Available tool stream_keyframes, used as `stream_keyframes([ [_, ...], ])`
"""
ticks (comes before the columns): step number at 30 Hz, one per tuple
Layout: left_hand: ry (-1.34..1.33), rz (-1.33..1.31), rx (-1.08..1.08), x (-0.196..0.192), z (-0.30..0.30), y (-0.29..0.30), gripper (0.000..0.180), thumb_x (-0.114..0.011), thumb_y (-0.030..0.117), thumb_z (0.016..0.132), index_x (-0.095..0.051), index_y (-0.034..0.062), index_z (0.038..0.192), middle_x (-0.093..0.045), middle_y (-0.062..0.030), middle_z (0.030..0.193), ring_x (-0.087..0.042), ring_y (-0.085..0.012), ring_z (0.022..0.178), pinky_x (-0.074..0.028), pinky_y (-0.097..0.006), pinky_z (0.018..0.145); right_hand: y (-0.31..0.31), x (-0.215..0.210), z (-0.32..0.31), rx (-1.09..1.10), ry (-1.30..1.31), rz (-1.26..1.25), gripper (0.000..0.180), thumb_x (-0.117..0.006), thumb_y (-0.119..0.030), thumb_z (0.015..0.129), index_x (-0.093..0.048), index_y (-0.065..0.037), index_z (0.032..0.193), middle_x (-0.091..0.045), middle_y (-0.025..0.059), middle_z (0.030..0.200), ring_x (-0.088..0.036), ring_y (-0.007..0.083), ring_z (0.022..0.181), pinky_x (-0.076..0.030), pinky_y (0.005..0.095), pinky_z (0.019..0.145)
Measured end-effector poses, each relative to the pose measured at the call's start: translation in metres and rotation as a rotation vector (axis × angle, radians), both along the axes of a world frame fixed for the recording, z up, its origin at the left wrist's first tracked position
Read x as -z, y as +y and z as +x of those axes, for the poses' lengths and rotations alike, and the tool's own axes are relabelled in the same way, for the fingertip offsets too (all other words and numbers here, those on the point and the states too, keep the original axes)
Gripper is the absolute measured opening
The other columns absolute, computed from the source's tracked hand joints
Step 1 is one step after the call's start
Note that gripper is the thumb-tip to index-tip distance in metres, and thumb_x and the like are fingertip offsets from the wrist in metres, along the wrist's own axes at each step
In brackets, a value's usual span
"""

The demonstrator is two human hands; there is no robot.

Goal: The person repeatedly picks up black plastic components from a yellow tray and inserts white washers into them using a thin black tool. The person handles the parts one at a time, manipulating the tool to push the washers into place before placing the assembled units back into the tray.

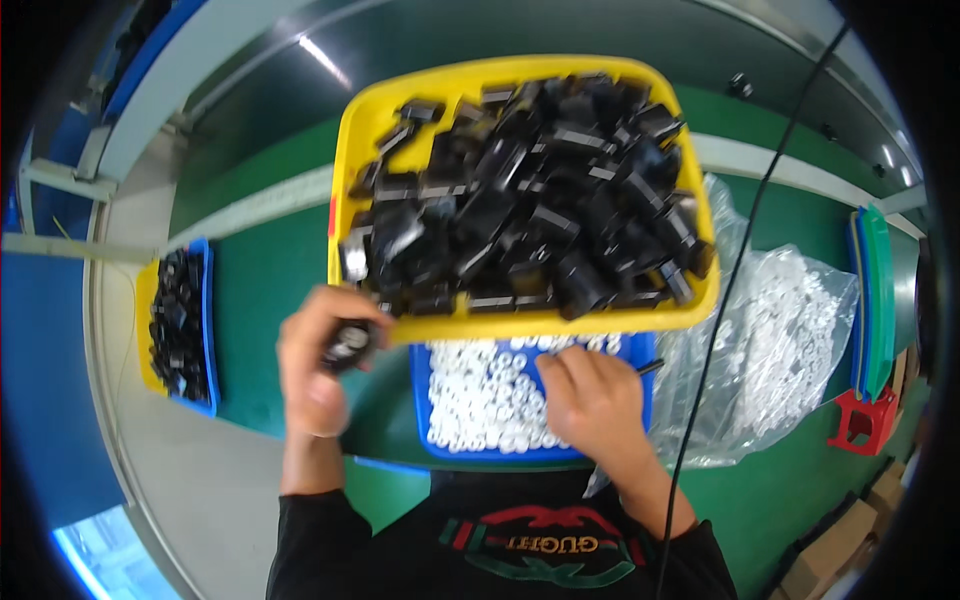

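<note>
My left hand [315,360] is closed round a black plastic part [349,345] with a round, pale-looking end, just off the near left corner of a yellow tray [520,325]. That tray is heaped with glossy black plastic parts [555,225]. Below its near edge lies a blue tray [535,452] of small white rings [475,400]. My right hand [595,405] is over the right side of the blue tray, its fingers curled in among the rings. What they pinch is hidden. A short dark rod [651,367] shows beside that hand; whether it is held I cannot tell.
At the right lies a clear plastic bag [780,340] of white rings, beside upright green and blue trays [872,300]. A red stool [864,420] stands beyond. Another tray of black parts [180,325] is at the left. A dark cable [745,235] crosses the right side.
</note>
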State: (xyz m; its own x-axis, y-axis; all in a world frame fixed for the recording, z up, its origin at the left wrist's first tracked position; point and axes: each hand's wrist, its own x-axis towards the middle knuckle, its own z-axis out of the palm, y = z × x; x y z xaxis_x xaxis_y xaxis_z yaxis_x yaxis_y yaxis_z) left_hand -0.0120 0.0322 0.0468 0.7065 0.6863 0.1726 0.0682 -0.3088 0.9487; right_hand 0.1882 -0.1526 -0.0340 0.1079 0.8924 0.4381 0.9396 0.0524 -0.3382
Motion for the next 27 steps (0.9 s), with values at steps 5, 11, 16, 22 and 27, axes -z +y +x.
stream_keyframes([
  [5,0.094,0.388,-0.343,-0.009,0.016,0.099,0.046,-0.053,0.039,0.098,-0.057,-0.0030,0.116,-0.064,-0.0102,0.099,-0.060,-0.0153,0.086,-0.047,-0.028,0.074,0.006,-0.005,-0.002,0.007,-0.070,-0.012,0.035,-0.063,-0.009,0.071,-0.068,0.001,0.104,-0.056,0.0061,0.084,-0.058,0.0173,0.064,-0.047,0.0296,0.055],
  [11,0.541,0.569,-0.443,0.034,0.052,0.232,0.045,-0.070,0.031,0.088,-0.061,-0.0036,0.114,-0.068,-0.0166,0.103,-0.065,-0.0235,0.094,-0.050,-0.033,0.086,0.009,-0.004,-0.001,-0.003,-0.091,-0.024,0.037,-0.062,-0.011,0.072,-0.068,0.000,0.107,-0.060,0.0058,0.091,-0.057,0.0159,0.065,-0.046,0.0275,0.057],
  [16,0.637,0.570,-0.308,0.063,0.084,0.300,0.056,-0.077,0.038,0.078,-0.063,-0.0021,0.115,-0.066,-0.0204,0.111,-0.065,-0.0311,0.101,-0.050,-0.038,0.090,0.006,-0.005,0.000,-0.028,-0.098,-0.034,0.036,-0.063,-0.012,0.073,-0.067,-0.001,0.107,-0.057,0.0041,0.087,-0.053,0.0132,0.063,-0.044,0.0257,0.054],
  [22,0.723,0.454,-0.254,0.081,0.113,0.324,0.059,-0.077,0.041,0.080,-0.063,-0.0002,0.120,-0.065,-0.0181,0.113,-0.063,-0.0273,0.105,-0.050,-0.035,0.090,0.004,0.001,-0.006,0.126,-0.040,-0.095,0.024,-0.068,-0.010,0.070,-0.068,-0.003,0.093,-0.055,0.0043,0.078,-0.057,0.0179,0.062,-0.046,0.0290,0.052],
  [27,0.318,0.343,-0.351,0.058,0.098,0.300,0.055,-0.076,0.039,0.081,-0.063,-0.0006,0.118,-0.067,-0.0144,0.109,-0.064,-0.0230,0.094,-0.051,-0.036,0.083,0.006,0.004,-0.009,0.136,-0.046,-0.114,0.017,-0.073,-0.013,0.074,-0.065,-0.004,0.085,-0.054,0.0056,0.076,-0.059,0.0197,0.062,-0.048,0.0310,0.053],
])
